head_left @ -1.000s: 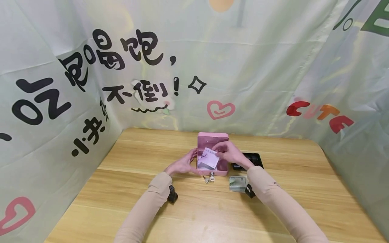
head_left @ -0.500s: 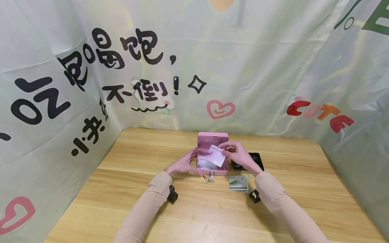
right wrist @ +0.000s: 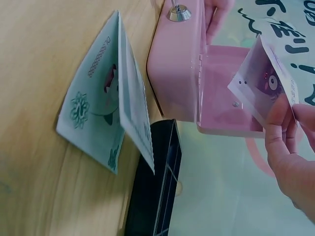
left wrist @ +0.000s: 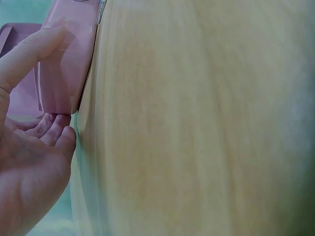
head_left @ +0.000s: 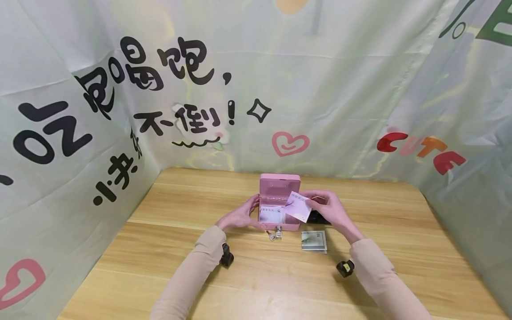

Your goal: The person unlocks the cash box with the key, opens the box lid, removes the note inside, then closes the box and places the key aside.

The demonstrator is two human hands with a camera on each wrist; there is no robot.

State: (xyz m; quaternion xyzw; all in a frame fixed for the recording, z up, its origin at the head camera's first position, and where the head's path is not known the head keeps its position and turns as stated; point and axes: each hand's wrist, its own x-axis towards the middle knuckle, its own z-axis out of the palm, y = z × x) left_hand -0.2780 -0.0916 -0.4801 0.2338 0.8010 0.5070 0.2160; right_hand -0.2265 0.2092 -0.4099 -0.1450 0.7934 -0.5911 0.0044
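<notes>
A pink metal cash box [head_left: 276, 186] stands with its lid raised at the back of the table. My left hand [head_left: 239, 218] holds its left side, the thumb on the front wall [left wrist: 66, 59] and the fingers at the side. My right hand [head_left: 330, 209] pinches a folded purple play banknote [head_left: 298, 207] by its edge, over the box's right side. Inside the box lies another pale purple banknote [head_left: 272, 215]. A lock with keys [head_left: 276, 234] sits at the box's front. In the right wrist view, a folded green banknote [right wrist: 93, 101] stands partly spread on the table.
Right of the box lies a black tray-like thing [head_left: 318, 218], partly hidden by my right hand in the head view. Printed cloth walls [head_left: 340, 111] surround the wooden table [head_left: 264, 280] at the back and sides.
My right hand has moved rightward with the purple banknote, from inside the box to its right edge. The banknote in the box now shows more fully. My left hand has stayed put.
</notes>
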